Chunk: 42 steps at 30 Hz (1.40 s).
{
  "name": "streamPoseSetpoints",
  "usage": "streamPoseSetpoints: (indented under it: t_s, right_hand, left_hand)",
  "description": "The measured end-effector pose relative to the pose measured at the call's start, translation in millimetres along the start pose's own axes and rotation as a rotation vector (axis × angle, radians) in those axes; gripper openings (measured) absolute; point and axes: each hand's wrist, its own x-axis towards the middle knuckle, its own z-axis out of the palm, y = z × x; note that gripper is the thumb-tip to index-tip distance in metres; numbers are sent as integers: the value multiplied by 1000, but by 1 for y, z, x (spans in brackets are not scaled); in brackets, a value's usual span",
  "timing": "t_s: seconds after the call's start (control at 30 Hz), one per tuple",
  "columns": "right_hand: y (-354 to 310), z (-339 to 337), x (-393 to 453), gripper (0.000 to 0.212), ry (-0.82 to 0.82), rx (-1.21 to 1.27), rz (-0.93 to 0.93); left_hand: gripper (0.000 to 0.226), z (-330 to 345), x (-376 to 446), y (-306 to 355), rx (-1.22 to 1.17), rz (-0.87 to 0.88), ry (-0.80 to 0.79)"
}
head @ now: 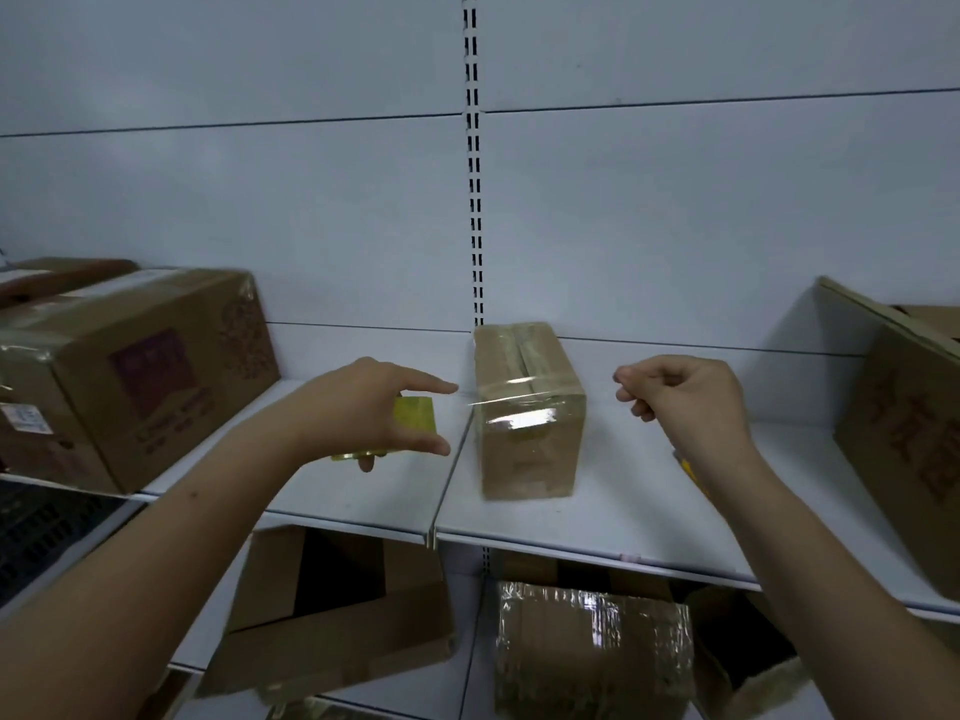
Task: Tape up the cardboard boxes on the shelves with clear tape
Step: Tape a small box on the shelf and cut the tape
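Left hand (pixel 363 407) grips tape roll (pixel 413 415)

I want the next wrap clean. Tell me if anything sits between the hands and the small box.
Nothing visible does. The small box stands alone on the shelf, the left hand holding the tape roll beside it, the right hand on its other side. A stretched tape strip reaches the box.

There is one view only, from the person's head, facing the white back wall (pixel 675 200) of the shelving straight on and tipped slightly down. It sits close, within arm's reach of the middle shelf (pixel 571 517), looking over that shelf's front edge to the level below.
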Motion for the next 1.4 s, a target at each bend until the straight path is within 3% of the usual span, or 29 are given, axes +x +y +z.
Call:
streamPoseSetpoints:
  t_s: [0.3, 0.53, 0.63, 0.7, 0.73, 0.77, 0.8, 0.83, 0.93, 1.07, 1.2, 1.3, 1.4]
  right_hand:
    - [23, 3, 15, 14, 17, -11, 68]
    - [52, 34, 15, 16, -120, 38, 188]
    - [61, 48, 13, 23, -31, -77, 78]
    - [62, 51, 7, 11, 32, -297, -43]
    - [61, 51, 6, 15, 39, -392, -75]
    - [64, 49, 7, 40, 37, -440, -74]
    - [64, 46, 7, 57, 57, -426, -43]
    - [63, 42, 7, 62, 119, -381, -20]
    - [50, 41, -3, 40, 311, -181, -192]
    - [55, 76, -11, 50, 100, -449, -559]
    - [65, 80, 1, 51, 161, -457, -529]
    - [69, 77, -5, 56, 87, -548, -572]
    - [75, 68, 0, 68, 17, -652, -619]
  left_hand:
    - [80, 15, 52, -20, 29, 99, -16]
    - [90, 39, 78, -28, -39, 157, -48]
    - [94, 50, 83, -28, -149, 199, -58]
    - [95, 55, 84, -27, -224, 214, -60]
    - [96, 57, 84, -27, -246, 213, -54]
    - [95, 59, 83, -27, -262, 211, -45]
    - [92, 60, 83, -27, -271, 209, -36]
    - [86, 62, 83, -26, -270, 214, -21]
    - [61, 72, 85, -19, -274, 258, 67]
    - [57, 94, 88, 2, -338, 272, 133]
    - [54, 95, 87, 14, -350, 255, 157]
    - [57, 94, 82, 20, -332, 245, 146]
    - [61, 96, 80, 23, -475, 235, 78]
